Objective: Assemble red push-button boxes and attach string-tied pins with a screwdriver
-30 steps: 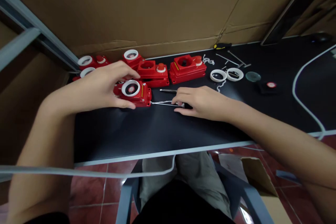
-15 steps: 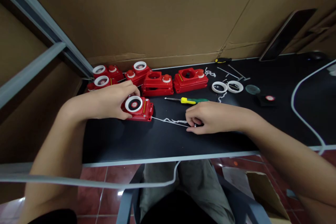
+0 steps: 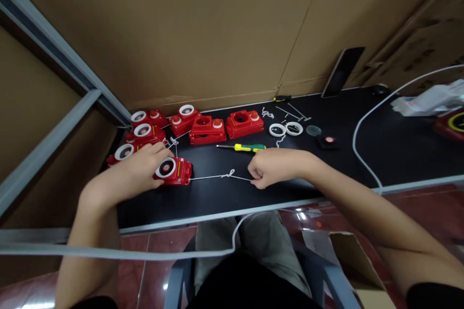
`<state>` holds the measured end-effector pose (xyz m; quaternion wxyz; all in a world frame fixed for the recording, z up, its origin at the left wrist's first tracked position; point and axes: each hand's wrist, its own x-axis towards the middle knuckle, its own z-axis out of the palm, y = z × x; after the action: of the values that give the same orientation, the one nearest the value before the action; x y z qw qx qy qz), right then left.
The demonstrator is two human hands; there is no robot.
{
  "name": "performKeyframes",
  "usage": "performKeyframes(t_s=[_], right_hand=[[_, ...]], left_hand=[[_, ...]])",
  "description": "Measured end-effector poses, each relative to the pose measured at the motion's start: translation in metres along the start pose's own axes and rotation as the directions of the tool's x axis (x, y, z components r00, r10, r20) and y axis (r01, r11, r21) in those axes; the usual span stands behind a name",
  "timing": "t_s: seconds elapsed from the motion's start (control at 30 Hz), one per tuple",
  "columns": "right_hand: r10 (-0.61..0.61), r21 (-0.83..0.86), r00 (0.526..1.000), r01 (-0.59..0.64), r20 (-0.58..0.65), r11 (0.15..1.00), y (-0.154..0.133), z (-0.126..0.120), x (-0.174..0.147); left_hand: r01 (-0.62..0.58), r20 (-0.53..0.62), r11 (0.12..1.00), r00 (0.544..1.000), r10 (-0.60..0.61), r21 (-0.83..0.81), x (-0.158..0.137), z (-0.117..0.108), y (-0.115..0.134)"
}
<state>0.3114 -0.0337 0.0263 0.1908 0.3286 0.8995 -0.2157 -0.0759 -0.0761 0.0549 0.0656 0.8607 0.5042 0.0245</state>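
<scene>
My left hand (image 3: 145, 169) grips the left side of a red box with a white ring (image 3: 174, 172), which rests on the black tabletop. From the box's right corner a white string (image 3: 206, 177) runs taut to my right hand (image 3: 270, 166). A small looped knot sits midway along the string. The fingers of my right hand are closed on the string's far end; what else they may hold is hidden. Just behind the string lies a screwdriver (image 3: 241, 147) with a yellow and green handle.
Several more red boxes (image 3: 244, 125) stand along the back left. Two white rings (image 3: 293, 128), thin metal rods (image 3: 290, 112), a clear disc (image 3: 313, 130) and a small black piece (image 3: 328, 142) lie to the right. A white cable (image 3: 357, 130) crosses the table's right side.
The view has swung to the right. The string now stretches straight with its loop drawn into a small knot. My right hand has pulled farther from the red box, which my left hand still grips.
</scene>
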Motion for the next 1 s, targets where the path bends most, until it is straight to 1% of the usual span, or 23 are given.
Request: performKeyframes(t_s=[0.03,0.13,0.23,0.33,0.4,0.43,0.47,0.5,0.53,0.57,0.6,0.63,0.67,0.7,0.73,0.77,0.8,0.83,0.87,0.9,0.93,0.97,1.0], right_hand=[[-0.010,-0.030,1.000,0.010,-0.019,1.000,-0.008,0.000,0.000],[-0.068,-0.131,0.995,0.058,-0.067,0.990,-0.036,0.005,0.007],[-0.193,-0.215,0.976,0.167,-0.105,0.962,-0.062,0.016,0.024],[-0.346,-0.277,0.922,0.291,-0.173,0.916,-0.083,0.023,0.053],[-0.404,-0.310,0.880,0.322,-0.251,0.895,-0.096,0.023,0.074],[-0.415,-0.321,0.860,0.320,-0.296,0.891,-0.103,0.022,0.082],[-0.420,-0.329,0.841,0.311,-0.342,0.892,-0.109,0.021,0.088],[-0.421,-0.334,0.822,0.301,-0.385,0.893,-0.115,0.020,0.091],[-0.423,-0.337,0.801,0.295,-0.423,0.894,-0.119,0.020,0.090],[-0.426,-0.337,0.782,0.291,-0.456,0.895,-0.121,0.021,0.085],[-0.427,-0.339,0.766,0.286,-0.481,0.896,-0.119,0.023,0.077],[-0.422,-0.336,0.751,0.279,-0.508,0.900,-0.113,0.025,0.067],[-0.392,-0.312,0.736,0.254,-0.552,0.916,-0.101,0.027,0.054],[-0.350,-0.288,0.728,0.215,-0.590,0.933,-0.084,0.028,0.041],[-0.253,-0.198,0.686,0.159,-0.682,0.967,-0.061,0.027,0.028],[-0.071,-0.045,0.611,0.058,-0.789,0.997,-0.032,0.023,0.016],[0.060,0.051,0.546,-0.031,-0.836,0.998,0.002,0.017,0.005],[0.158,0.125,0.481,-0.100,-0.863,0.987,0.040,0.008,-0.005],[0.250,0.200,0.398,-0.163,-0.882,0.966,0.080,-0.002,-0.012],[0.372,0.314,0.274,-0.233,-0.887,0.920,0.121,-0.013,-0.018],[0.562,0.527,0.056,-0.279,-0.825,0.803,0.160,-0.022,-0.022],[0.703,0.705,-0.124,-0.276,-0.700,0.653,0.197,-0.030,-0.024],[0.789,0.819,-0.232,-0.253,-0.569,0.516,0.228,-0.034,-0.026]], left_hand=[[0.010,0.007,1.000,1.000,-0.010,0.023,-0.008,0.004,0.004],[0.072,-0.061,0.997,0.996,-0.069,0.037,-0.032,0.015,0.017],[0.134,-0.154,0.990,0.980,-0.125,0.046,-0.050,0.026,0.023],[0.164,-0.235,0.986,0.960,-0.153,0.027,-0.059,0.032,0.018],[0.169,-0.304,0.985,0.940,-0.157,0.015,-0.064,0.036,0.016],[0.169,-0.360,0.985,0.921,-0.150,0.023,-0.067,0.038,0.016],[0.171,-0.431,0.984,0.892,-0.138,0.039,-0.069,0.042,0.018],[0.179,-0.517,0.982,0.848,-0.121,0.063,-0.072,0.047,0.023],[0.188,-0.642,0.978,0.761,-0.088,0.089,-0.076,0.053,0.029],[0.211,-0.718,0.972,0.691,-0.078,0.098,-0.079,0.061,0.037],[0.223,-0.767,0.970,0.638,-0.072,0.094,-0.083,0.070,0.046],[0.209,-0.785,0.974,0.616,-0.062,0.087,-0.086,0.080,0.055],[0.170,-0.759,0.983,0.648,-0.053,0.076,-0.088,0.090,0.064],[0.122,-0.734,0.991,0.677,-0.041,0.056,-0.091,0.099,0.071],[0.097,-0.696,0.995,0.716,-0.055,0.020,-0.092,0.108,0.076],[0.079,-0.670,0.997,0.740,-0.053,0.008,-0.092,0.116,0.079],[0.066,-0.650,0.998,0.758,-0.043,0.011,-0.091,0.122,0.079],[0.061,-0.646,0.998,0.763,-0.038,0.013,-0.090,0.127,0.078],[0.065,-0.652,0.998,0.757,-0.041,0.012,-0.088,0.131,0.074],[0.068,-0.668,0.998,0.743,-0.043,0.011,-0.086,0.133,0.070],[0.074,-0.689,0.997,0.723,-0.046,0.011,-0.083,0.135,0.066],[0.083,-0.708,0.997,0.704,-0.051,0.010,-0.081,0.135,0.062],[0.090,-0.720,0.996,0.692,-0.056,0.010,-0.079,0.136,0.059]])
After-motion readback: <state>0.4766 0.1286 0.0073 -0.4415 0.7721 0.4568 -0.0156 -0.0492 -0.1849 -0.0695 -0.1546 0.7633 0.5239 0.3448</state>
